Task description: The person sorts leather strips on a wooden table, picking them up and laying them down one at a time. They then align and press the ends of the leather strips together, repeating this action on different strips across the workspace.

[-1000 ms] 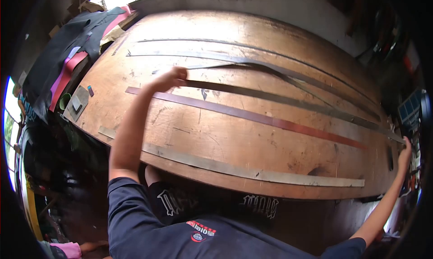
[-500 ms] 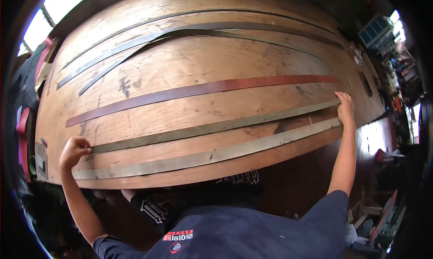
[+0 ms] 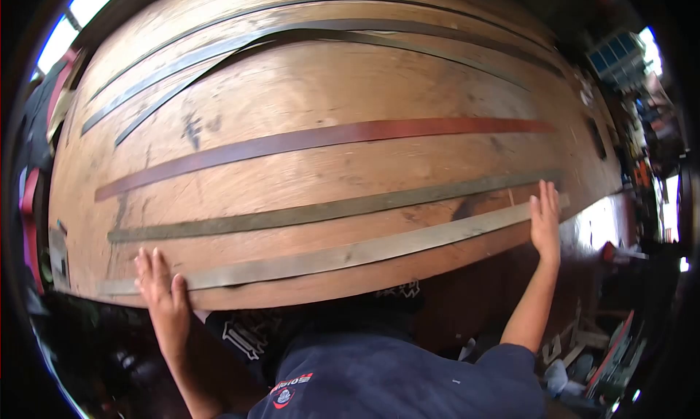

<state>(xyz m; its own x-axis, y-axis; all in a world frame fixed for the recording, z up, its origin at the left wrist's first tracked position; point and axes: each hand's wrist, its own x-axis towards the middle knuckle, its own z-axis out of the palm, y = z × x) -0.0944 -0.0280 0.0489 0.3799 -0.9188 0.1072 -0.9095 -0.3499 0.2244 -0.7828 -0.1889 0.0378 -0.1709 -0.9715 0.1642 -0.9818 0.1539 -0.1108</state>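
Olive strip: in the head view, the olive strip (image 3: 350,207) has left both hands and now lies along the table (image 3: 292,178), running from nine o'clock towards three, just beyond the pale one.
Pale strip: the pale strip (image 3: 350,255) lies nearest the person, stretching from eight o'clock to three; attention seems to have passed to it.
Left hand: the left hand (image 3: 162,288), at eight o'clock, is open, fingers spread over the pale strip's near-left end; I can't tell how firmly it touches.
Right hand: the right hand (image 3: 545,226), at three o'clock, is open too, fingers straight over the other end, gripping nothing.
Red-purple strip: the red-purple strip (image 3: 408,129) lies towards twelve, apart from the olive one.
Crossed strips: towards eleven, a narrow dark strip (image 3: 146,115) crosses a wider grey strip (image 3: 437,30).
In the way: the hands hide parts of the pale strip; the crossed pair lies well beyond them.
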